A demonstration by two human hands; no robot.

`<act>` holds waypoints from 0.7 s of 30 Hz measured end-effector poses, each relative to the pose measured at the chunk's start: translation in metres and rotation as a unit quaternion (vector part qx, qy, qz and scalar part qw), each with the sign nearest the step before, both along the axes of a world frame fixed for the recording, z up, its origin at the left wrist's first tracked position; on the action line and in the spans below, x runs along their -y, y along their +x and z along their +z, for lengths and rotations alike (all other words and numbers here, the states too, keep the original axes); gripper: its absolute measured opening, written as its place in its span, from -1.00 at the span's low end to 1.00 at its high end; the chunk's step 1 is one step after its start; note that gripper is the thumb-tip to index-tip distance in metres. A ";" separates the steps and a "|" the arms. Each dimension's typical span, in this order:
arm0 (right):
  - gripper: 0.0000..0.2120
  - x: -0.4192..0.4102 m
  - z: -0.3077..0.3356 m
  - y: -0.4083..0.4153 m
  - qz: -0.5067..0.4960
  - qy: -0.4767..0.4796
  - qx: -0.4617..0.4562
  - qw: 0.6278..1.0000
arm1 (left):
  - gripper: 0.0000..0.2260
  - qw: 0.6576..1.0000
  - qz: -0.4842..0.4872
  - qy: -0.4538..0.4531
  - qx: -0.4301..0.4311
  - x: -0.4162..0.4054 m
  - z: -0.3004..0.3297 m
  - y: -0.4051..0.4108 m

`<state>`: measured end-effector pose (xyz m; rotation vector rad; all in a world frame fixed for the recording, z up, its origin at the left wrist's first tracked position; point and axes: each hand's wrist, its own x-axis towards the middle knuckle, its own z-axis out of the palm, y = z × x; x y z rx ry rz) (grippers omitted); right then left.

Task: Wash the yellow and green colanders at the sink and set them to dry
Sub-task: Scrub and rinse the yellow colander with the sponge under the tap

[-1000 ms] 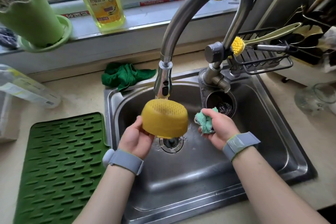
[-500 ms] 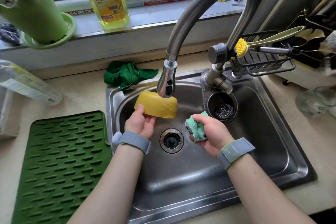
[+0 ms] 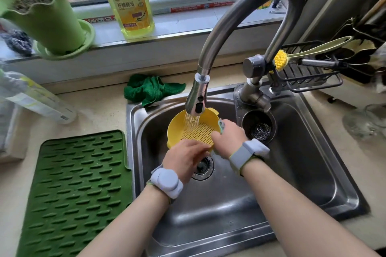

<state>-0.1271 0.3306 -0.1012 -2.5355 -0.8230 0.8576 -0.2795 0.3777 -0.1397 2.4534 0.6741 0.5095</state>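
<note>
While water runs, one yellow colander [image 3: 195,129] (held)

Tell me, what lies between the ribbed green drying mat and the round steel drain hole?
The person's left hand and the steel sink wall, in the head view.

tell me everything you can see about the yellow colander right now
The yellow colander looks like smooth, glossy plastic: a round bowl with rows of small slots across its base and a tab-like lip at the far rim. It is held over the sink, open side tilted up toward the camera, directly under the faucet head, whose spray falls into it. The left hand grips its near rim; the right hand, holding a green cloth, is at its right rim.
</note>
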 end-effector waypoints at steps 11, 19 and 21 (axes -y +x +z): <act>-0.93 0.030 -0.012 -0.012 -0.078 0.136 -0.173 0.972 | -0.64 0.671 0.300 -0.671 0.097 -0.015 0.027 -0.014; -0.76 0.046 -0.016 0.010 -0.291 0.211 -0.292 0.886 | -0.31 0.761 0.386 -0.480 0.203 -0.031 0.008 -0.009; -0.77 0.051 -0.016 0.013 -0.260 0.220 -0.258 0.904 | -0.31 0.763 0.386 -0.478 0.199 -0.029 0.014 0.006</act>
